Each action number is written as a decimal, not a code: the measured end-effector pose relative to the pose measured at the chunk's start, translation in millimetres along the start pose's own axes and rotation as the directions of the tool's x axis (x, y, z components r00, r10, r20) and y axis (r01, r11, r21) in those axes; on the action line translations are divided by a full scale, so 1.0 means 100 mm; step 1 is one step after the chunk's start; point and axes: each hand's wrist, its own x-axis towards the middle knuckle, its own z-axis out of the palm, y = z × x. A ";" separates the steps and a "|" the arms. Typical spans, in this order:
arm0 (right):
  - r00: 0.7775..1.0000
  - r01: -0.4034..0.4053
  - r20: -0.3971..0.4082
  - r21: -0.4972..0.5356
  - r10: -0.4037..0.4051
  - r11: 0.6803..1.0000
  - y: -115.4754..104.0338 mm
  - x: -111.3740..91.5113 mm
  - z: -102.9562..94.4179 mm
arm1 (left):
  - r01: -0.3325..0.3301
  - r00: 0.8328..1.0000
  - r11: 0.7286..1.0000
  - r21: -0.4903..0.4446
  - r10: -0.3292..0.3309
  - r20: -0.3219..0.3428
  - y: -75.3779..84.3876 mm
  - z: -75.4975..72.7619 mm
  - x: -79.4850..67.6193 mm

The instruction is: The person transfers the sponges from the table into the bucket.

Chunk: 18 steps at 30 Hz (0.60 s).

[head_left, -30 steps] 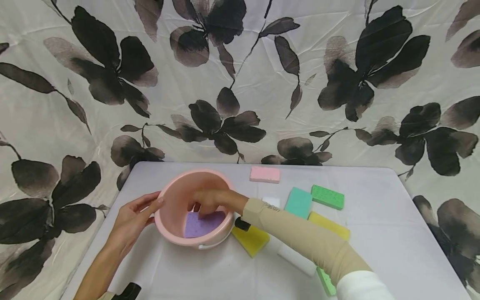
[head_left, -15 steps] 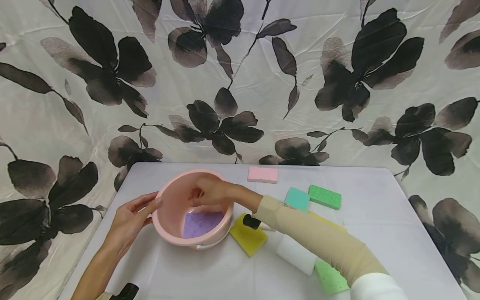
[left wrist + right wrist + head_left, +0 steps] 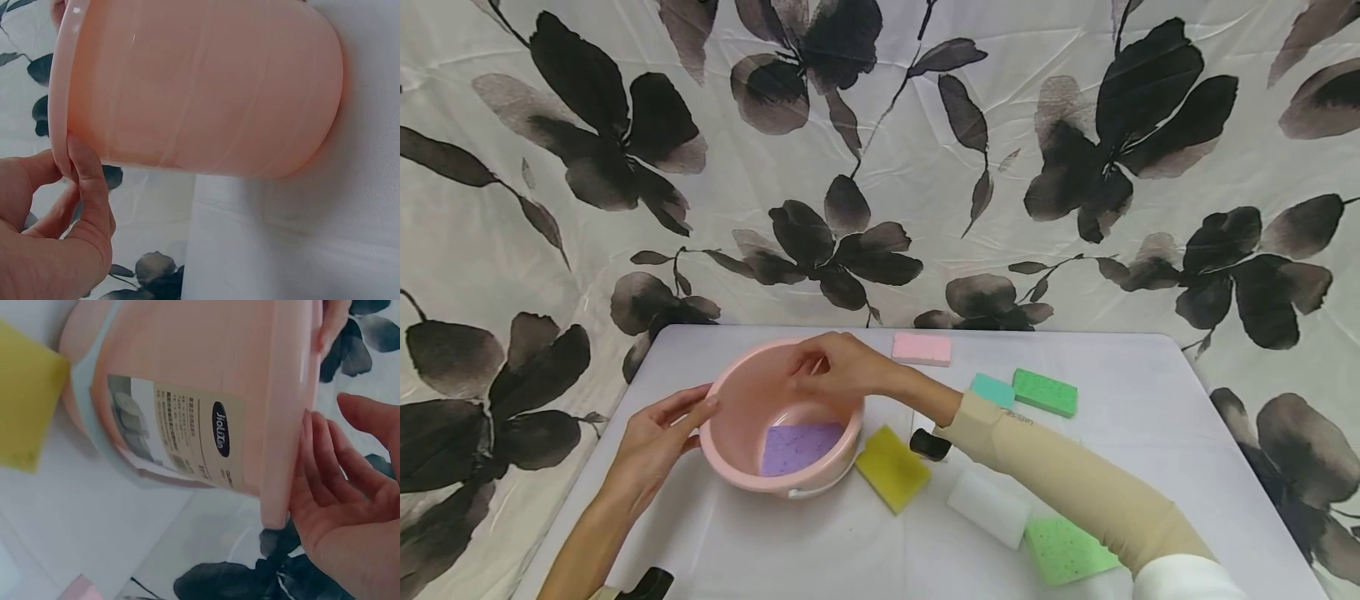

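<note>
A pink bucket (image 3: 730,454) stands on the table's left half with a purple sponge (image 3: 801,450) flat on its bottom. At its left side, my left hand (image 3: 655,446) pinches the rim between thumb and fingers; the left wrist view shows this grip from outside the bucket (image 3: 200,87). Over the right part of the opening is my right hand (image 3: 850,367), its fingers loosely bent and holding nothing. In the right wrist view the right hand (image 3: 350,487) has its fingers right at the rim, and a printed label (image 3: 181,431) shows on the bucket's wall.
Right of the bucket lie a yellow sponge (image 3: 892,469), a white block (image 3: 988,507) and a light green sponge (image 3: 1067,550). Farther back are pink (image 3: 921,349), teal (image 3: 992,390) and green (image 3: 1045,392) sponges. A floral cloth (image 3: 842,150) hangs behind the table.
My right hand has let go of the purple sponge in the bucket and risen up and rightward toward the rim. The left hand has stayed on the rim.
</note>
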 end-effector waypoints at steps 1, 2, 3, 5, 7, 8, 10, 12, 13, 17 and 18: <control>1.000 0.004 -0.019 0.005 -0.004 1.000 0.00 -0.02 -0.02 | -0.002 1.000 1.000 -0.005 0.002 0.002 0.00 0.00 0.00; 0.999 0.011 -0.033 0.013 -0.011 1.000 0.00 -0.05 -0.04 | -0.003 1.000 1.000 -0.008 0.003 0.003 0.00 0.00 0.00; 0.999 0.018 -0.046 0.025 -0.017 1.000 0.01 -0.07 -0.06 | -0.006 1.000 1.000 -0.012 0.006 0.006 0.00 -0.01 0.00; 0.997 0.028 -0.067 0.049 -0.024 0.998 0.02 -0.12 -0.09 | -0.012 1.000 1.000 -0.018 0.012 0.011 -0.01 -0.01 0.00; 0.996 0.024 -0.088 0.061 -0.019 0.998 0.03 -0.16 -0.13 | -0.017 1.000 1.000 -0.022 0.018 0.014 -0.01 -0.02 0.00; 0.995 0.018 -0.098 0.067 -0.011 0.998 0.04 -0.19 -0.15 | -0.018 1.000 1.000 -0.022 0.019 0.014 -0.01 -0.02 0.00; 0.993 0.000 -0.121 0.067 0.008 0.998 0.06 -0.24 -0.18 | -0.020 1.000 1.000 -0.020 0.021 0.011 -0.02 -0.02 0.00; 0.990 -0.016 -0.142 0.067 0.026 0.998 0.08 -0.29 -0.21 | -0.020 1.000 1.000 -0.017 0.020 0.008 -0.02 -0.02 0.01; 0.988 -0.023 -0.153 0.068 0.033 0.997 0.10 -0.32 -0.23 | -0.019 1.000 1.000 -0.015 0.019 0.006 -0.02 -0.01 0.01; 0.980 -0.039 -0.193 0.097 0.057 0.995 0.17 -0.42 -0.29 | -0.013 1.000 1.000 -0.021 0.013 0.004 -0.02 0.00 0.01; 0.977 -0.041 -0.205 0.101 0.061 0.994 0.19 -0.45 -0.30 | -0.012 1.000 1.000 -0.024 0.012 0.004 -0.02 0.00 0.01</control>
